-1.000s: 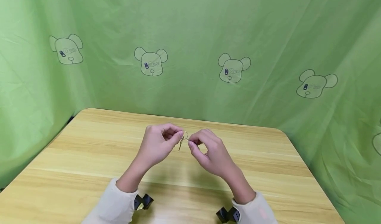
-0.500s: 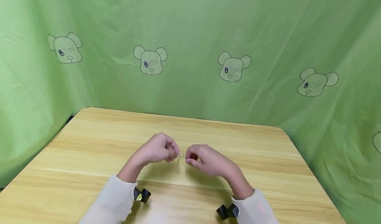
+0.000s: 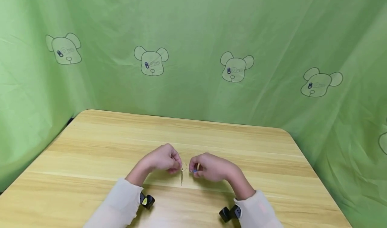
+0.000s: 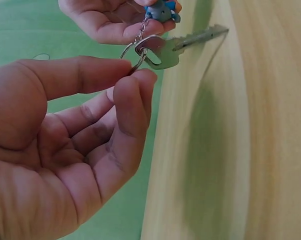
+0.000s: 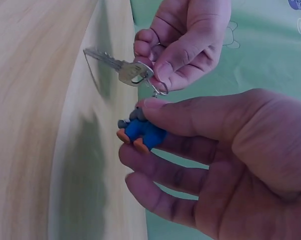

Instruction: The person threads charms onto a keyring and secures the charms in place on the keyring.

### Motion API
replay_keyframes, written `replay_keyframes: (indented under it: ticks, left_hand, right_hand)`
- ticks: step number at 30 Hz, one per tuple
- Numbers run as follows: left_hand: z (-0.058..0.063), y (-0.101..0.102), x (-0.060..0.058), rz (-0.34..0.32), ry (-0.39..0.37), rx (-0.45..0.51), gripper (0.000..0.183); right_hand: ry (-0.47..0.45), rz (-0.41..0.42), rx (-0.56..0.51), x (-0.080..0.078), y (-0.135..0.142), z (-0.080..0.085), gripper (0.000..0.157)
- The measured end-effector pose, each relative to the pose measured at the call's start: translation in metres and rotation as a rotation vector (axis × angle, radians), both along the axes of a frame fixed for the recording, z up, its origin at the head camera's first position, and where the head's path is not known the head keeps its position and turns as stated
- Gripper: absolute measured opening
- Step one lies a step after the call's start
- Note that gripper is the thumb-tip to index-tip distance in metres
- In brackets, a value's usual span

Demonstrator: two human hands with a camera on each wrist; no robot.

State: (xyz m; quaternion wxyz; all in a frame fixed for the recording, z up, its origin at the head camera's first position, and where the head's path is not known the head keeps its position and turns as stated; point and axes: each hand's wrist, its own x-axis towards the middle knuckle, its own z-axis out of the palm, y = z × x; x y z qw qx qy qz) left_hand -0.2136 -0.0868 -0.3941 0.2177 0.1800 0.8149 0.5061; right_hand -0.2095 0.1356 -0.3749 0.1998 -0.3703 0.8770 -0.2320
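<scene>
Between thumb and fingertips, my left hand (image 3: 163,159) pinches a metal split key ring (image 5: 163,90). A silver key (image 4: 163,51) hangs from that ring. Its tip meets its own shadow on the wooden table (image 3: 90,140), so it seems to touch the surface. In my right hand (image 3: 213,167) I hold a small figurine keychain (image 5: 145,131), grey above with blue trousers and orange feet. The thumb lies over its upper part, hiding some of it. A short chain (image 4: 141,31) joins the figurine to the ring. Both hands are low over the table, close together.
Behind the table hangs a green curtain (image 3: 193,26) printed with bear-head outlines. A small black camera is worn at each sleeve cuff, left camera (image 3: 147,201) and right camera (image 3: 225,214). The far table edge lies beyond the hands.
Both hands have come down and nearer to me, lowering the key toward the tabletop. The blue of the figurine now shows between the right fingers. The grips look the same.
</scene>
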Motion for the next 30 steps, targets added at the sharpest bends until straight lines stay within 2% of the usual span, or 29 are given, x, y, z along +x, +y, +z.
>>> replay_keyframes:
  ticks: [9, 16, 24, 30]
  left_hand:
    - [-0.009, 0.007, -0.001, 0.0, 0.033, -0.093, 0.006]
    - [-0.013, 0.008, -0.002, 0.027, 0.034, -0.112, 0.007]
    - [-0.013, 0.01, -0.001, 0.049, 0.062, -0.153, 0.008]
    - [-0.017, 0.011, -0.001, 0.055, 0.103, -0.224, 0.011]
  right_hand:
    - [-0.074, 0.004, -0.011, -0.007, 0.006, -0.012, 0.009]
    - [-0.146, -0.024, -0.058, -0.011, 0.008, -0.019, 0.01]
    - [-0.125, -0.018, -0.055, -0.014, 0.01, -0.02, 0.008]
    - [-0.111, -0.022, -0.06, -0.017, 0.011, -0.025, 0.007]
